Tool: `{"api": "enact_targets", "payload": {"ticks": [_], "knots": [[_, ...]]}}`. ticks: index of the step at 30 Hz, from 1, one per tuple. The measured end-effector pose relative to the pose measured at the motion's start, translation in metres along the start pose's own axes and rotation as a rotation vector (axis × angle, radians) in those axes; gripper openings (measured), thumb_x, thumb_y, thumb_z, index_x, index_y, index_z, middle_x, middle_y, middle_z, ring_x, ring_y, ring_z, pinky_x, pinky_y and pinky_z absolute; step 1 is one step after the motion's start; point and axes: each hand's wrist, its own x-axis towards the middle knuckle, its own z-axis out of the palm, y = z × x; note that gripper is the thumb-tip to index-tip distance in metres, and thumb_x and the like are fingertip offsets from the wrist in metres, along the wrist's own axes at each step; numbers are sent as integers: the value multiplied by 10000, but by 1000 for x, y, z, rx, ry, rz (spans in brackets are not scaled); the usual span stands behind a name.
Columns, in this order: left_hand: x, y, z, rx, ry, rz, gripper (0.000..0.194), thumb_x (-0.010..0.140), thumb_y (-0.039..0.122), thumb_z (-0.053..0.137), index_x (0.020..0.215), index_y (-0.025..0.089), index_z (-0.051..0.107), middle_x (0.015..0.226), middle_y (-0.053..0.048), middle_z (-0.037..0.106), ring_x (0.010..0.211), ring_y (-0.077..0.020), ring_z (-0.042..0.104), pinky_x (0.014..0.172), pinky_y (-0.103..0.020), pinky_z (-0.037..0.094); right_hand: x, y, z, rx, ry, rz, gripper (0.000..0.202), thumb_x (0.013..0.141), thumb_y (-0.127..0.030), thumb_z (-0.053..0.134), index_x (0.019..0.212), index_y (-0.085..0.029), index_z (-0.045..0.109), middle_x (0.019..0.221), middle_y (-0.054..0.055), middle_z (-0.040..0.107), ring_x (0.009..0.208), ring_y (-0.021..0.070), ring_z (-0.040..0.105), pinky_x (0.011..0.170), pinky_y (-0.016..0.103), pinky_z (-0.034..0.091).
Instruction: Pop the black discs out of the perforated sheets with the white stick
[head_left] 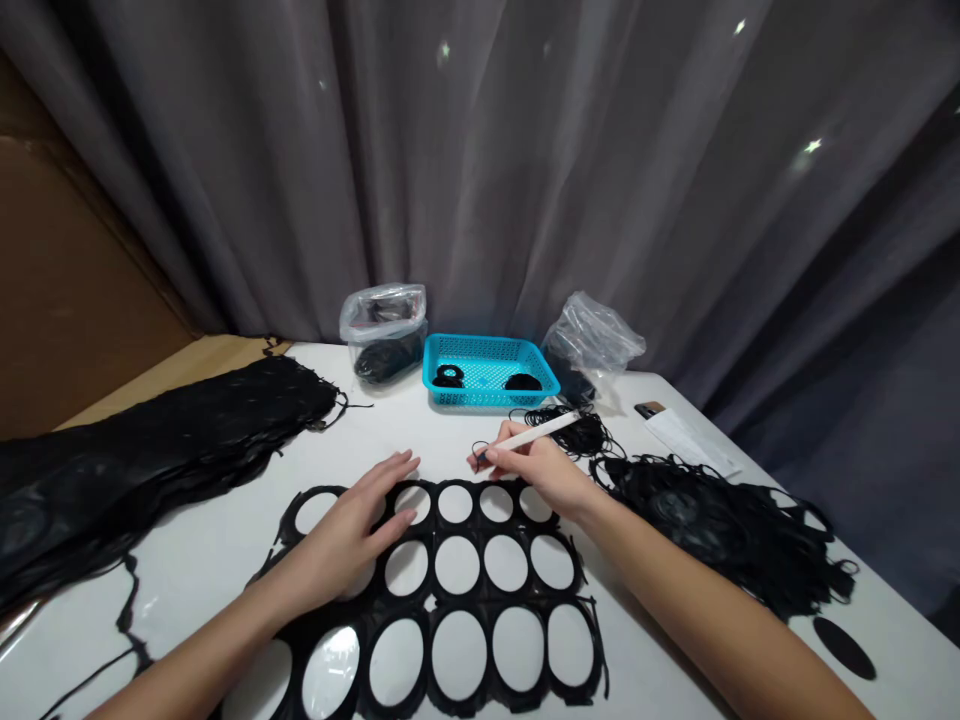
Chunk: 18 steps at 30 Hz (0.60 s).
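Note:
On the table in front of me lies a black sheet with rows of large round holes [430, 645], white showing through them. My left hand [360, 530] rests on its left part, fingers stretched out and apart, covering some holes. Above the far right edge of the sheet, my right hand [541, 468] is closed around a slim white pen-like tool [551, 428]. A small dark loop shows by the fingertips of that hand; whether it hangs from the tool or is pinched, I cannot tell. Just behind the right hand sits a heap of thin black rings [589, 432].
A blue basket [491, 398] with a few black pieces stands at the back, between two clear plastic bags [386, 335] holding black material. Black sheets [165, 440] are piled left, black scraps [712, 520] right. A black disc [844, 648] and white paper [690, 440] lie right.

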Motion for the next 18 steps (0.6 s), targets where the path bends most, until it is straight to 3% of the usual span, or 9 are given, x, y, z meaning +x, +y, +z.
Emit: {"api": "enact_targets", "payload": {"ticks": [2, 4, 7, 10, 18], "knots": [[8, 29, 1, -401, -80, -99, 650, 922, 574, 568, 1491, 313, 397, 1557, -79, 412, 1437, -299, 366, 1177, -502, 278, -8, -23, 8, 193, -121, 79, 356, 781, -377, 780, 749, -195, 477, 882, 57, 731, 869, 191, 723, 641, 242, 529], [17, 59, 2, -796, -169, -148, 666, 954, 651, 435, 1461, 219, 435, 1441, -153, 533, 1356, -304, 481, 1135, -498, 350, -16, -40, 16, 298, -168, 92, 372, 755, -354, 811, 741, -191, 476, 841, 45, 718, 799, 179, 728, 555, 207, 529], [24, 93, 6, -1110, -317, -227, 663, 973, 639, 399, 1379, 124, 495, 1277, -200, 634, 1224, -324, 606, 1088, -498, 410, -26, -53, 20, 347, -190, 67, 364, 748, -336, 821, 738, -185, 490, 792, 30, 698, 742, 178, 733, 487, 193, 547], [23, 105, 6, -1247, -419, -251, 677, 990, 626, 359, 1388, 91, 472, 1296, -215, 622, 1188, -333, 634, 1100, -487, 404, -32, -58, 17, 320, -162, 68, 359, 761, -346, 812, 764, -186, 491, 850, 57, 714, 784, 201, 743, 452, 191, 562], [16, 104, 1, -1334, -472, -257, 785, 961, 680, 368, 1446, 66, 429, 1385, -232, 553, 1292, -363, 545, 1106, -502, 399, -35, -61, 8, 282, -154, 113, 343, 767, -350, 807, 776, -197, 500, 844, 46, 701, 781, 191, 732, 435, 196, 573]]}}
